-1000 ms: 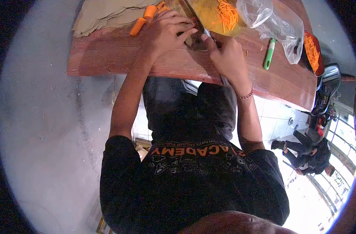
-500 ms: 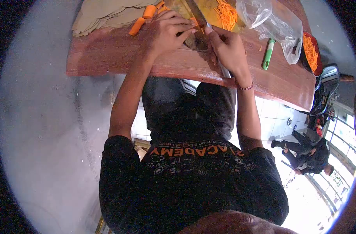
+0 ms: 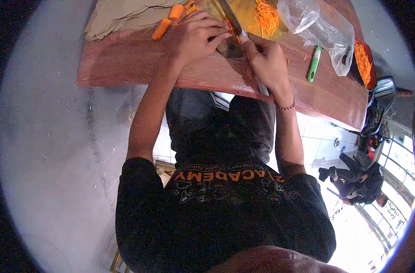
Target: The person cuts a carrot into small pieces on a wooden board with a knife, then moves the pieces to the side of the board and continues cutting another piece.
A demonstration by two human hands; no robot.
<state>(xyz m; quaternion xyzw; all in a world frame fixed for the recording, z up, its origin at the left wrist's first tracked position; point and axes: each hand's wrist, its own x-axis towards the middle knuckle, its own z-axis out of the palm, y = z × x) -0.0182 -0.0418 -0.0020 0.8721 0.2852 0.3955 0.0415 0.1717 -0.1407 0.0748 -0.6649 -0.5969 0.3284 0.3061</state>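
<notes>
My right hand (image 3: 267, 61) is closed round the handle of a kitchen knife (image 3: 231, 17), whose blade points away from me. Just left of the blade, my left hand (image 3: 199, 37) curls its fingertips onto a small orange carrot piece (image 3: 227, 23), mostly hidden beneath them. Both hands are over a yellowish cutting board (image 3: 245, 10) at the table's near side. Cut carrot strips (image 3: 266, 19) lie in a pile right of the knife. Thick carrot chunks (image 3: 176, 12) rest beyond and beside my left hand.
A clear plastic bag (image 3: 328, 34) and a green-handled tool (image 3: 314, 63) lie on the wooden table (image 3: 121, 63) to the right. A dark red-rimmed tray (image 3: 364, 63) holds more carrot strips. Brown paper-like sheets (image 3: 121, 16) cover the back left. A seated person (image 3: 364, 179) is far right.
The knife has shifted very slightly against the carrot piece, with both hands almost in the same place. The view has moved a little; the bag, strips and chunks lie as before.
</notes>
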